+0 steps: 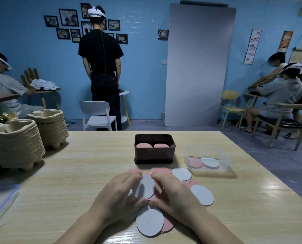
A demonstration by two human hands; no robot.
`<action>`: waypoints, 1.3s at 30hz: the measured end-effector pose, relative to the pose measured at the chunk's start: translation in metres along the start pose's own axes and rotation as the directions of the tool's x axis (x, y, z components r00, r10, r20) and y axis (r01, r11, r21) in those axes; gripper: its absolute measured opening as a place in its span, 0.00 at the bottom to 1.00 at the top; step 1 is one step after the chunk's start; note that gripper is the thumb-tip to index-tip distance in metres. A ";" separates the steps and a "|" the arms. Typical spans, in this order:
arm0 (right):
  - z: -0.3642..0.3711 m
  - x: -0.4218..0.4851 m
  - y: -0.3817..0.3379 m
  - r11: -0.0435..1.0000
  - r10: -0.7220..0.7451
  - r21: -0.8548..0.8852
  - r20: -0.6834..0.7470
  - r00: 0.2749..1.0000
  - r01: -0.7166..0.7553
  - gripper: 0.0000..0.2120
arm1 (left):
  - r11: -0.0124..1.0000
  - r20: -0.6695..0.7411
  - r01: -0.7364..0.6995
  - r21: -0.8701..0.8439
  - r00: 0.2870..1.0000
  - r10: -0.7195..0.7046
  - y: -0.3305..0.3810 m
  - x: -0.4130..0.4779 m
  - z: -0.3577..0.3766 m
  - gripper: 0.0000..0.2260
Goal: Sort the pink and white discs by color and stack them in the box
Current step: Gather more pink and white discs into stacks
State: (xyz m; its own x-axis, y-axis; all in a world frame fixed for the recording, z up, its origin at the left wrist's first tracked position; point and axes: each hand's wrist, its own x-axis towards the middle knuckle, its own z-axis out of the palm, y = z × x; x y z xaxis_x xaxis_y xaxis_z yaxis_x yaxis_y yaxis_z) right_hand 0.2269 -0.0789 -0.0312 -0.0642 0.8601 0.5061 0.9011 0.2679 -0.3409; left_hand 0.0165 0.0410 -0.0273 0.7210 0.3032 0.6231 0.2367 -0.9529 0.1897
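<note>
hands: left (118, 192) + right (175, 192) pinch white disc (145, 186) | box (154, 155) just ahead | table (76, 173) left side open

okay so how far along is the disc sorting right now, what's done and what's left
Done: the dark box already shows two pink discs on top, side by side. In hand: both hands, left hand and right hand, are gathering a white disc from the loose pile. Left: several white and pink discs lie mixed on the table, and the clear container holds a pink and a white disc. No white stack shows in the box yet.

Matt discs (145, 186); glossy wood-grain table (76, 173)
</note>
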 end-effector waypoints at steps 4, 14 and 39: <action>0.009 -0.001 0.000 0.997 -0.075 -0.021 -0.088 0.993 0.073 0.24 | 0.998 -0.003 -0.058 0.006 0.998 0.058 0.000 0.000 0.002 0.27; 0.005 -0.005 0.005 0.998 -0.032 0.050 -0.118 0.993 0.038 0.18 | 0.999 -0.064 -0.020 -0.032 0.998 0.018 -0.005 -0.008 0.003 0.18; 0.001 -0.004 -0.003 0.999 -0.015 -0.046 -0.072 0.997 0.012 0.18 | 1.000 0.005 -0.019 -0.003 1.000 0.019 -0.007 -0.009 0.003 0.09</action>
State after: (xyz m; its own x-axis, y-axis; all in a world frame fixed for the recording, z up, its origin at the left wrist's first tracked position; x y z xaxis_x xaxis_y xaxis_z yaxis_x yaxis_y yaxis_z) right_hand 0.2241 -0.0821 -0.0331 -0.0468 0.8222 0.5673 0.9191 0.2579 -0.2979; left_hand 0.0101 0.0451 -0.0369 0.7286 0.2848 0.6230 0.2205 -0.9586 0.1803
